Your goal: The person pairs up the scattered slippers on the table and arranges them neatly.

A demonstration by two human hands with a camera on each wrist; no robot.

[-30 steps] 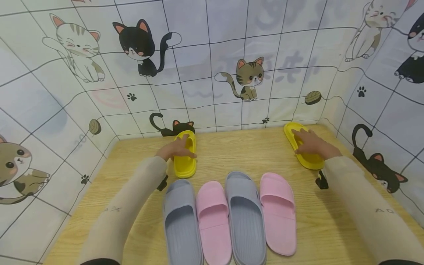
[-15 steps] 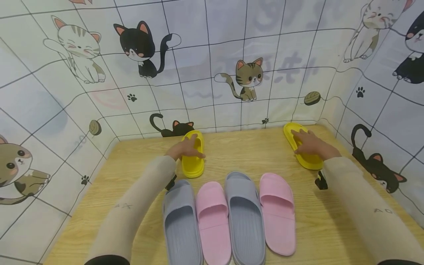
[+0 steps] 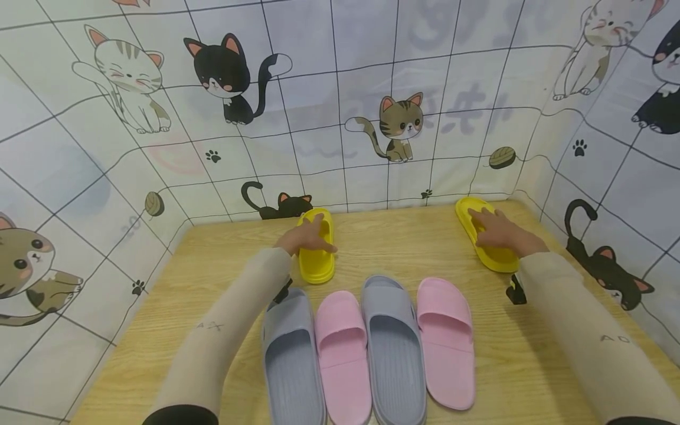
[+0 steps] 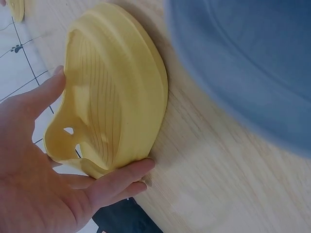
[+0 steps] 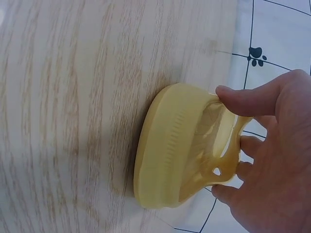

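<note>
Two yellow slippers lie at the back of the wooden table (image 3: 382, 248). My left hand (image 3: 308, 237) grips the left yellow slipper (image 3: 317, 262) (image 4: 116, 111) across its strap, thumb on one side and fingers on the other. My right hand (image 3: 496, 231) holds the right yellow slipper (image 3: 491, 251) (image 5: 182, 150) near the back right corner, thumb and fingers round its strap. Both slippers rest on the table.
Two grey slippers (image 3: 291, 354) (image 3: 393, 348) and two pink slippers (image 3: 342, 354) (image 3: 446, 342) lie side by side, alternating, at the front middle. A cat-print cloth wall (image 3: 340, 118) encloses the table at the back and on both sides.
My left hand has slid its yellow slipper to the right, toward the table's middle. The right hand and its slipper have stayed in place.
</note>
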